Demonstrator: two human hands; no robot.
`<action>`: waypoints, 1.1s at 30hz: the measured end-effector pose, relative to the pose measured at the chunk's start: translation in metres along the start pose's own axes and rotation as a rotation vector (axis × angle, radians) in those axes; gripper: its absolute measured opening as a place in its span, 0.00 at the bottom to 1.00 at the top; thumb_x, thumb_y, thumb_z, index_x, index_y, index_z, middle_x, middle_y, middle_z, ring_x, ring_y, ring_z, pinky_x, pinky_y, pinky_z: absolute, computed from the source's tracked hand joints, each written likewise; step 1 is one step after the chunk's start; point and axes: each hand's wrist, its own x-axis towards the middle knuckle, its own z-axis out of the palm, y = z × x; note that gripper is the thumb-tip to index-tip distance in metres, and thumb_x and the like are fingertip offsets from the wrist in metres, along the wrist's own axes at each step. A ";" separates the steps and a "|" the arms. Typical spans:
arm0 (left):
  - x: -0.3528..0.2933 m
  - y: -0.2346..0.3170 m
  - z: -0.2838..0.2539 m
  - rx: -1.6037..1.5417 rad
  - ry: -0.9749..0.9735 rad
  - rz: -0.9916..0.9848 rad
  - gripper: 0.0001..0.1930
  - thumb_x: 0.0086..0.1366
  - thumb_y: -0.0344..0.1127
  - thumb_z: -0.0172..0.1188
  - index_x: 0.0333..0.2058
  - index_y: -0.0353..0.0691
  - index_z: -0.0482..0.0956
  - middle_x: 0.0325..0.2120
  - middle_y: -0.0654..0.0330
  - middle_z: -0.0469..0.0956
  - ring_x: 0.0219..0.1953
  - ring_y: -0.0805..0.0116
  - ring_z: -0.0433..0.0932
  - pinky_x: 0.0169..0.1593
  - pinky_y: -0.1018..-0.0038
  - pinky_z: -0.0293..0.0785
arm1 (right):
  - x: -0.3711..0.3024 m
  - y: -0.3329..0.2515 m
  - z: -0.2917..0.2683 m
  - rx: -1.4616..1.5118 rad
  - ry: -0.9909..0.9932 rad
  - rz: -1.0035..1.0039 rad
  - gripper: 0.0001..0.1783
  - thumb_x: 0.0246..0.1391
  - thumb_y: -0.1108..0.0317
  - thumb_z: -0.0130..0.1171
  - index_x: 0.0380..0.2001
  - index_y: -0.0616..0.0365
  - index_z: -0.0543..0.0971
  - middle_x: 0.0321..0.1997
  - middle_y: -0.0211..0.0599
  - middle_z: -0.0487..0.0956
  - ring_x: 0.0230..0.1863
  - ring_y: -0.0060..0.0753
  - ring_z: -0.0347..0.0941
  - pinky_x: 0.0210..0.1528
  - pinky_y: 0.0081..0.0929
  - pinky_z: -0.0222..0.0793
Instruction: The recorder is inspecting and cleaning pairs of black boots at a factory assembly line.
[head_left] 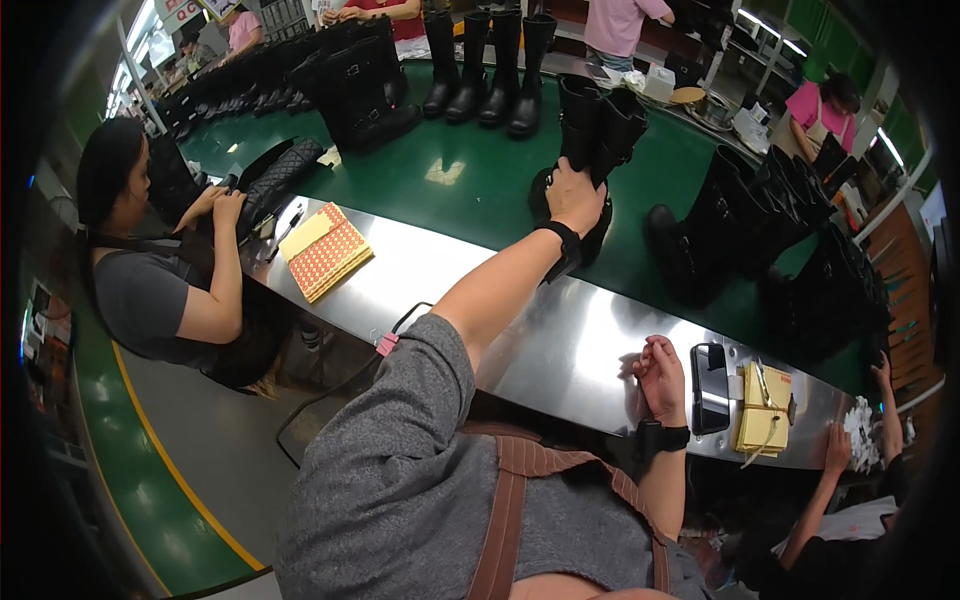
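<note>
My left hand (577, 200) reaches far across the bench, its fingers closed around the ankle part of a pair of black boots (612, 130). The boots stand upright side by side, with tall shafts and buckled straps; my hand hides part of their fronts. Over the metal strip of the bench, my right hand (661, 378) is held palm up. Its fingers are loosely bent and somewhat apart, with nothing visible in them. Beside it lie a black phone (711, 388) and a yellow notepad (765, 405) with a pen on top.
A green bench top (460, 205) bears black boots in rows at the back (490, 75) and a cluster of boots (710, 230) at right. A patterned booklet (325, 250) lies left on the metal strip (540, 350). A co-worker (160, 290) handles a boot at left; another person's hands (838, 447) are at lower right.
</note>
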 end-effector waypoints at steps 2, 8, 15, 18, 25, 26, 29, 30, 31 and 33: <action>0.001 0.001 -0.016 0.007 0.101 0.060 0.15 0.59 0.43 0.59 0.37 0.37 0.80 0.40 0.44 0.73 0.37 0.47 0.78 0.40 0.57 0.76 | -0.003 -0.006 0.024 -0.598 -0.029 -0.164 0.19 0.55 0.65 0.59 0.49 0.60 0.72 0.41 0.35 0.72 0.41 0.26 0.69 0.46 0.29 0.70; -0.072 0.049 -0.100 -0.092 0.198 0.242 0.17 0.55 0.44 0.64 0.33 0.34 0.79 0.33 0.44 0.74 0.31 0.48 0.79 0.34 0.62 0.78 | 0.023 -0.032 0.124 -1.232 -0.140 -0.792 0.64 0.34 0.54 0.76 0.68 0.64 0.46 0.69 0.50 0.53 0.69 0.49 0.50 0.68 0.41 0.49; -0.156 0.005 -0.177 -0.142 -0.389 0.553 0.31 0.58 0.54 0.61 0.57 0.46 0.71 0.50 0.44 0.68 0.49 0.45 0.72 0.48 0.61 0.74 | -0.001 0.007 0.113 -1.379 -0.036 -0.858 0.52 0.33 0.65 0.75 0.62 0.64 0.58 0.60 0.51 0.64 0.58 0.50 0.63 0.58 0.39 0.62; -0.172 -0.022 -0.161 -0.137 -0.259 0.565 0.27 0.58 0.37 0.63 0.58 0.52 0.70 0.47 0.46 0.71 0.46 0.46 0.73 0.44 0.60 0.73 | -0.015 0.013 0.086 -0.965 0.092 -0.627 0.24 0.48 0.70 0.68 0.49 0.65 0.74 0.44 0.37 0.79 0.44 0.29 0.74 0.49 0.25 0.69; -0.207 -0.056 -0.111 -0.578 0.166 0.466 0.41 0.52 0.27 0.70 0.60 0.36 0.53 0.50 0.46 0.64 0.51 0.52 0.68 0.48 0.63 0.69 | -0.030 0.022 0.073 -0.603 0.376 -0.573 0.17 0.52 0.72 0.65 0.44 0.67 0.76 0.40 0.34 0.80 0.40 0.22 0.73 0.46 0.21 0.68; -0.206 -0.057 -0.114 -0.554 0.253 0.456 0.46 0.50 0.26 0.71 0.62 0.35 0.48 0.53 0.46 0.62 0.54 0.53 0.67 0.50 0.63 0.68 | -0.031 0.024 0.071 -0.608 0.404 -0.655 0.14 0.53 0.74 0.64 0.42 0.67 0.77 0.37 0.31 0.80 0.37 0.19 0.73 0.43 0.20 0.68; -0.187 -0.048 -0.144 -0.402 0.375 0.457 0.64 0.44 0.31 0.76 0.66 0.40 0.29 0.60 0.43 0.52 0.60 0.48 0.59 0.56 0.54 0.62 | -0.034 0.024 0.061 -0.667 0.424 -0.684 0.12 0.52 0.75 0.64 0.40 0.66 0.78 0.34 0.30 0.80 0.35 0.20 0.73 0.42 0.21 0.69; -0.173 -0.040 -0.156 -0.452 0.426 0.517 0.63 0.43 0.35 0.76 0.65 0.38 0.33 0.60 0.43 0.51 0.62 0.48 0.57 0.60 0.54 0.59 | -0.036 0.023 0.057 -0.742 0.405 -0.703 0.10 0.51 0.76 0.64 0.37 0.66 0.79 0.32 0.31 0.80 0.33 0.21 0.74 0.40 0.20 0.69; -0.162 -0.032 -0.169 -0.472 0.465 0.531 0.58 0.44 0.37 0.76 0.65 0.35 0.40 0.60 0.42 0.52 0.62 0.47 0.58 0.62 0.53 0.58 | -0.038 0.022 0.054 -0.860 0.395 -0.671 0.16 0.48 0.73 0.68 0.40 0.66 0.78 0.34 0.33 0.80 0.35 0.23 0.74 0.43 0.21 0.69; -0.135 -0.015 -0.195 -0.455 0.447 0.687 0.52 0.46 0.39 0.75 0.63 0.32 0.48 0.61 0.42 0.51 0.62 0.46 0.57 0.63 0.52 0.57 | -0.045 0.017 0.049 -0.952 0.411 -0.599 0.32 0.43 0.69 0.71 0.51 0.68 0.70 0.46 0.40 0.76 0.47 0.29 0.71 0.52 0.27 0.64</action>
